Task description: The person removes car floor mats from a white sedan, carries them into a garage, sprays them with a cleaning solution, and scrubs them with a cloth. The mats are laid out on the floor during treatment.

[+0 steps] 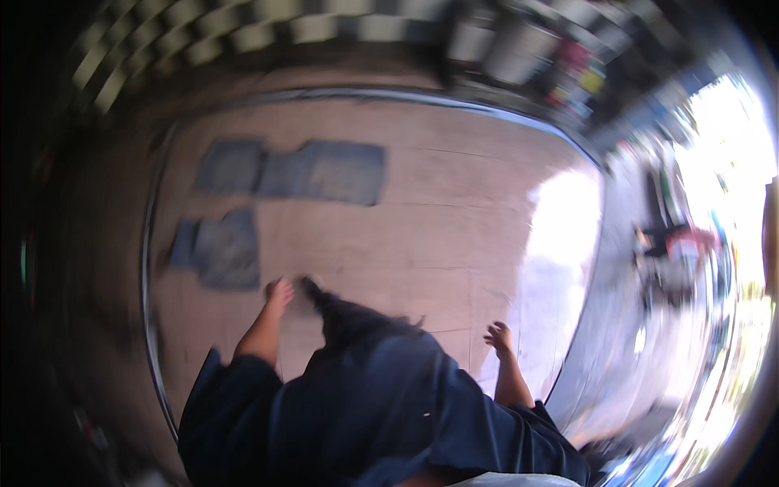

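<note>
My left hand (pixel 280 290) hangs out to the left of my body, slightly blurred, with its thumb apart from the loose fingers and nothing seen in it. Beyond and to its left lies a dark grey floor mat (pixel 228 250) on the tiled floor, not touched by the hand. Two more grey pieces that look like car floor mats, one squarish (pixel 230 166) and one wider (pixel 341 170), lie farther off, end to end. My right hand (pixel 499 335) swings free on the right, fingers spread and holding nothing. One dark shoe (pixel 310 286) is stretched forward.
The tan floor (pixel 422 219) is bordered by a metal strip (pixel 381 95). Bright sunlight (pixel 568 219) falls on its right side. Blurred containers (pixel 519 53) stand along the checkered far wall (pixel 316 28). A blurred person in red (pixel 686 242) is outside at the right.
</note>
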Available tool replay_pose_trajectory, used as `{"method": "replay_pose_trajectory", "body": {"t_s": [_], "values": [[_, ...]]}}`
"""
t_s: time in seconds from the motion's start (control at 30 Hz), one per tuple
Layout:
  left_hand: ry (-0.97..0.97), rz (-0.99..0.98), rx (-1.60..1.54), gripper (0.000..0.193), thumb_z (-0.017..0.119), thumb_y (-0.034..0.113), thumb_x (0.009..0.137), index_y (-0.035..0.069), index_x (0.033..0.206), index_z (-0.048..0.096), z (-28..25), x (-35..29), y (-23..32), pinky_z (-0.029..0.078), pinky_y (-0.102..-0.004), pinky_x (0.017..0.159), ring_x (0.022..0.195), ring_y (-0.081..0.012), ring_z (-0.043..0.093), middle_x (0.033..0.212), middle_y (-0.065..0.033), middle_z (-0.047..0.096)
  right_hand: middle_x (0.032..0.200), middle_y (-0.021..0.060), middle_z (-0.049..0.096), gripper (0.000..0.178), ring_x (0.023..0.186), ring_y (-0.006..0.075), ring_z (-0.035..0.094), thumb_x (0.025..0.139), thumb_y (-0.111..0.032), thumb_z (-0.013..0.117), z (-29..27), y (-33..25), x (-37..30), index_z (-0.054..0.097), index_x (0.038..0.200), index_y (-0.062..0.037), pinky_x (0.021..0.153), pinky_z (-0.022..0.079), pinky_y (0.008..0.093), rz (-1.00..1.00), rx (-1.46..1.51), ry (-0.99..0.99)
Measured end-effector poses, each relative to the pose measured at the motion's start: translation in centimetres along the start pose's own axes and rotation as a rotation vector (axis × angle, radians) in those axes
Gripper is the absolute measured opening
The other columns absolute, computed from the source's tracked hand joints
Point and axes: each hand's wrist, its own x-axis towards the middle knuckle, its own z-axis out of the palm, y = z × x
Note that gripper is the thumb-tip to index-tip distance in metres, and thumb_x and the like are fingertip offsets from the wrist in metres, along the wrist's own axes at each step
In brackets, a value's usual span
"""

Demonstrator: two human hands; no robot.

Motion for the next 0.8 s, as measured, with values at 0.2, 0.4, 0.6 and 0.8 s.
{"method": "replay_pose_trajectory", "body": {"t_s": [0.2,0.4,0.6,0.8], "values": [[-0.197,-0.008,0.214,0.029,0.055,0.038,0.079,0.01,0.083,0.05,14.4,-4.1,-0.8,0.045,-0.0305,0.058,0.066,-0.0158,0.054,0.076,-0.0031,0.055,0.093,0.0131,0.057,0.037,0.066,0.0181,0.06,0.079,-0.018,0.057,-1.9,0.8,3.1,0.046,0.112,-0.0048,0.052,0.048,0.0286,-0.161,0.001,-0.034],[-0.377,-0.241,0.49,0.03,0.053,0.035,0.08,0.006,0.086,0.048,29.5,-7.9,-0.7,0.047,-0.0382,0.062,0.073,-0.0237,0.055,0.084,-0.0098,0.056,0.099,0.0134,0.057,0.04,0.075,0.0173,0.06,0.08,-0.022,0.057,-8.8,-12.4,6.4,0.046,0.114,-0.0045,0.063,0.049,0.0275,-0.363,0.034,-0.14],[-0.179,-0.123,0.604,0.034,0.053,0.034,0.081,0.003,0.094,0.048,46.2,-0.4,0.0,0.046,-0.0398,0.064,0.079,-0.026,0.053,0.092,-0.0128,0.054,0.094,0.0126,0.057,0.037,0.07,0.0157,0.058,0.079,-0.018,0.057,-25.2,-3.4,17.6,0.047,0.112,-0.0038,0.06,0.048,0.0285,-0.209,0.197,0.253],[-0.302,-0.034,0.746,0.027,0.051,0.034,0.082,0.007,0.084,0.047,72.7,-1.4,3.5,0.044,-0.0392,0.069,0.078,-0.0252,0.053,0.083,-0.0097,0.054,0.058,0.0051,0.046,0.006,0.041,0.0148,0.047,0.078,-0.006,0.044,-35.7,10.0,10.8,0.044,0.084,-0.0074,0.033,0.037,0.0251,0.525,0.849,0.916]]}}
